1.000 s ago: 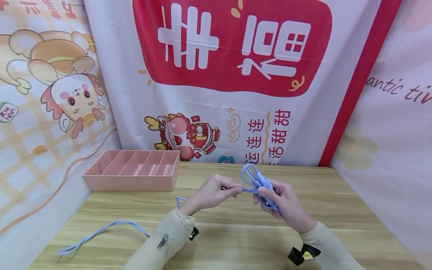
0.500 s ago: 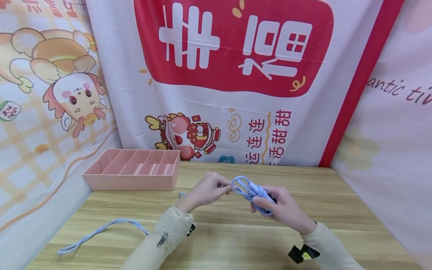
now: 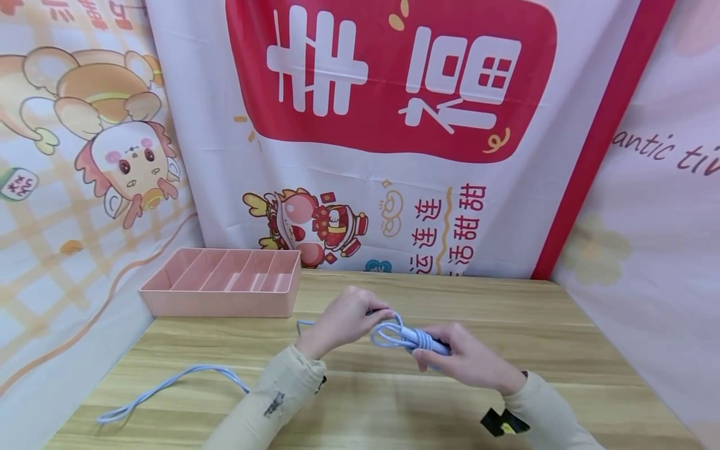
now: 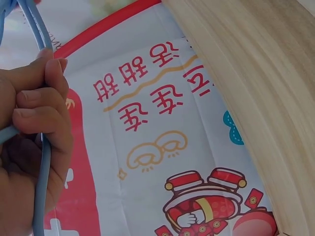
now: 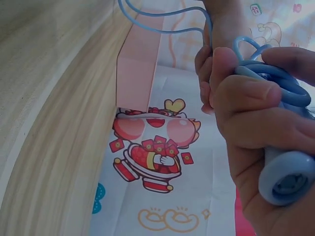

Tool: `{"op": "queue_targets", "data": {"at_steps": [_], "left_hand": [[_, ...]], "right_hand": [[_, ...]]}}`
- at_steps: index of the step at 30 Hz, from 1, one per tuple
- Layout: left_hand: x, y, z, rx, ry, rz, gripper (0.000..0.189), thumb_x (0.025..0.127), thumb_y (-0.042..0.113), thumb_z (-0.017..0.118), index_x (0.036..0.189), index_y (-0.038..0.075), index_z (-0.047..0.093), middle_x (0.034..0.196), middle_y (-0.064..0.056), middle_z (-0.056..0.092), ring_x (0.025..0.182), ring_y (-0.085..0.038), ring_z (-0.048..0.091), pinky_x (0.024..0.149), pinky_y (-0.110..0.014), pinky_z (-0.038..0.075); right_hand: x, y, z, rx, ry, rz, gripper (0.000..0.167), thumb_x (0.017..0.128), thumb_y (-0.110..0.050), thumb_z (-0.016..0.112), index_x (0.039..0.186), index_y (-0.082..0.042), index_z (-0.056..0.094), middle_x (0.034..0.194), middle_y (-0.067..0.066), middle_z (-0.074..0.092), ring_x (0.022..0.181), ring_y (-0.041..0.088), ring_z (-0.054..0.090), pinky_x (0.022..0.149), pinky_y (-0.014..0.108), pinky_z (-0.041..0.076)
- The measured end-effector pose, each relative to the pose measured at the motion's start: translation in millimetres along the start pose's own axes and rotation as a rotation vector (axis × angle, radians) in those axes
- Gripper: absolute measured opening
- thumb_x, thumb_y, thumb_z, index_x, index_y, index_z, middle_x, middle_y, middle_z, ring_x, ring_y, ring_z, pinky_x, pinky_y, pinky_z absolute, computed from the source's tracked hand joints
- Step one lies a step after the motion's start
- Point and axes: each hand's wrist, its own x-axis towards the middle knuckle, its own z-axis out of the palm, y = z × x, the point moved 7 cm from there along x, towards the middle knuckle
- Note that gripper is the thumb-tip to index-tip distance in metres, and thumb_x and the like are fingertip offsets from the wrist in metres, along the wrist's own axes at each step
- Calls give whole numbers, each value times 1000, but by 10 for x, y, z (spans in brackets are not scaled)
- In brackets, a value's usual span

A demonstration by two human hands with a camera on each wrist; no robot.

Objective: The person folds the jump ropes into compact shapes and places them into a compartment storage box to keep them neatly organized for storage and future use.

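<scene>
A light blue jump rope (image 3: 415,339) is wound in several turns round its own handle, with loops sticking out to the left. My right hand (image 3: 469,359) grips this bundle from the right. In the right wrist view the handle's flared, hollow end (image 5: 288,179) shows below the curled fingers. Left of it, my left hand (image 3: 349,317) pinches a strand near the loops; the left wrist view shows a strand (image 4: 42,172) running through the curled fingers. A loose doubled length of rope (image 3: 169,382) lies on the table and passes behind the left forearm.
A pink divided box (image 3: 219,303) stands at the back left of the wooden table (image 3: 450,412). Printed cloths (image 3: 495,219) hang behind and at both sides. Black wrist mounts (image 3: 505,422) sit at the sleeves.
My right hand has turned the wound bundle and brought it left and lower, so its loops now lie close to the left hand. The left hand has shifted slightly left, still pinching the strand.
</scene>
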Motion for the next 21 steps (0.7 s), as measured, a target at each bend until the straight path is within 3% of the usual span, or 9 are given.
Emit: {"op": "queue_targets", "data": {"at_steps": [5,13,21], "left_hand": [[7,83,-9,68,3,39,17,93,26,71,96,13,80,75,8,68,59,-1,51,53,-19,44],[-5,250,24,124,18,105,16,93,26,71,96,13,80,82,7,69,65,2,53,57,-14,44],[-33,537,1,131,119,280,6,91,16,73,89,13,78,78,6,64,64,0,50,56,-12,39]], "right_hand": [[6,42,57,-53,-29,-25,14,99,-21,62,86,-17,65,69,-7,54,54,2,41,46,21,38],[39,111,144,-119,-81,-8,6,99,-19,62,93,-19,63,71,-10,59,56,1,45,48,20,41],[46,193,131,-120,-65,70,9,100,-25,60,100,-17,64,73,-5,62,54,2,45,48,21,42]]}}
